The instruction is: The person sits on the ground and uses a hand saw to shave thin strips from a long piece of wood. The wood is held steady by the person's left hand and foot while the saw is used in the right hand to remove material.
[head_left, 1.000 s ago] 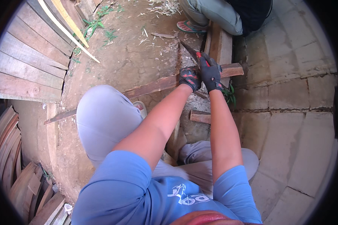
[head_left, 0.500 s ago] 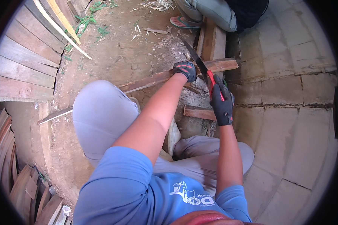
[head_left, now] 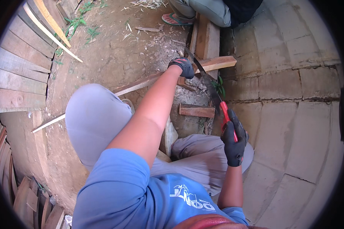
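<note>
A long wooden plank [head_left: 218,62] lies across a thicker board on the dirt. My left hand [head_left: 184,67], in a black glove, presses down on the plank near its right end. My right hand [head_left: 233,142], also gloved, grips the red handle of a hand saw [head_left: 205,79]. The saw's dark blade slants up and left, and its far part crosses the plank just beside my left hand. My knees, in grey trousers, are bent below the plank.
A short wood offcut [head_left: 197,111] lies on the dirt under the blade. Another person's leg and sandalled foot [head_left: 176,18] sit at the top by upright boards [head_left: 206,32]. Stacked planks [head_left: 15,65] fill the left; paving slabs [head_left: 294,95] lie to the right.
My right hand has drawn the saw back toward me, from beside my left hand to near my knee. The left hand has stayed on the plank.
</note>
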`<state>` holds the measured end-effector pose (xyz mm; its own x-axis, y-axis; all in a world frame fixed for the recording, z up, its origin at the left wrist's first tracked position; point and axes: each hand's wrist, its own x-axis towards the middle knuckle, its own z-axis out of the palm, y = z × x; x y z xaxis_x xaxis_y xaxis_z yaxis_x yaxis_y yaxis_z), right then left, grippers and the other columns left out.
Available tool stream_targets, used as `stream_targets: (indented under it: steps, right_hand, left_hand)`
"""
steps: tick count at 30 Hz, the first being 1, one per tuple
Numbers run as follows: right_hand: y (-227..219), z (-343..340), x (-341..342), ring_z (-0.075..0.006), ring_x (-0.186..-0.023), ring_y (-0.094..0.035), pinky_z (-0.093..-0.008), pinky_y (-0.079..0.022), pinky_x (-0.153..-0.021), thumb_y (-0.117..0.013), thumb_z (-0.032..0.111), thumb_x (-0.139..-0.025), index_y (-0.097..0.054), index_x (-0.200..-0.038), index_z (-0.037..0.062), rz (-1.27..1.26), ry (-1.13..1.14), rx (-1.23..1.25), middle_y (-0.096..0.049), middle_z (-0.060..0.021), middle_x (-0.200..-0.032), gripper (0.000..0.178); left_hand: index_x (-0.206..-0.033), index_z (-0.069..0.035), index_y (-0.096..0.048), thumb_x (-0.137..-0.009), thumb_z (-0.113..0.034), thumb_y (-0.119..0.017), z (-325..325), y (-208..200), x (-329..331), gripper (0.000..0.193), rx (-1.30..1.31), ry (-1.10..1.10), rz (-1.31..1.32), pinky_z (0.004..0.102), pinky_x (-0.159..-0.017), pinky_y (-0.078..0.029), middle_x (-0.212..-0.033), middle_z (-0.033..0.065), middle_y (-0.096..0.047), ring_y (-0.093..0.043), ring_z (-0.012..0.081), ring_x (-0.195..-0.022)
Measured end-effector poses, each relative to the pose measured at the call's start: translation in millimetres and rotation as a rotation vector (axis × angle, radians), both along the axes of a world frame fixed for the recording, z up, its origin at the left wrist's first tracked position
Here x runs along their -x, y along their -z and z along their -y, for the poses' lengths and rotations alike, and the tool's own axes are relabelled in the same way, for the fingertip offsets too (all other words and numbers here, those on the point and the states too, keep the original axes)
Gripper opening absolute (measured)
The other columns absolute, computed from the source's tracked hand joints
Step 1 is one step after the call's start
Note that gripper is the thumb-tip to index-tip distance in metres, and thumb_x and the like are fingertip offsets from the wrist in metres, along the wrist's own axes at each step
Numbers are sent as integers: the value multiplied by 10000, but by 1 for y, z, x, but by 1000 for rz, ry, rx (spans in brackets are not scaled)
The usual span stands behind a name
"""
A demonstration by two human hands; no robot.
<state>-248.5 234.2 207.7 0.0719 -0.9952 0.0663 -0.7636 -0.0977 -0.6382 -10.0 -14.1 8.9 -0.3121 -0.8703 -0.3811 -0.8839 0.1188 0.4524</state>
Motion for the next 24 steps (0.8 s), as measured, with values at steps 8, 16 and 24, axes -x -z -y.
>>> stream_targets:
  steps: [8, 16, 24]
  right_hand:
    - [-22, 39, -26, -166, -1001, -747, -330, -574, -909, -592, 182, -1077, -726, -1432, 39, 19, 75, 11, -807, -128, -1255, 405]
    - [-24, 86, -50, -227, -1213, -744, -365, -542, -1072, -620, 210, -1075, -731, -1411, 26, 91, 74, -13, -785, -157, -1335, 399]
    - [-30, 121, -56, -250, -1226, -747, -377, -531, -1092, -636, 226, -1063, -758, -1365, 29, 141, 81, -66, -792, -151, -1312, 381]
  left_hand:
    - [-1028, -63, -824, -732, -319, -807, 24, -12, -31, 392, -372, -52, -320, 449, -789, -634, -1070, 154, -820, -788, 309, -871]
    - [-1161, -94, -839, -724, -373, -799, 35, -20, -38, 520, -60, -124, -164, 397, -882, -634, -1143, 142, -824, -804, 284, -977]
    - [-1223, -123, -807, -818, -412, -828, 18, -10, -23, 498, 219, -274, 3, 477, -1006, -608, -1265, 165, -788, -760, 347, -1177]
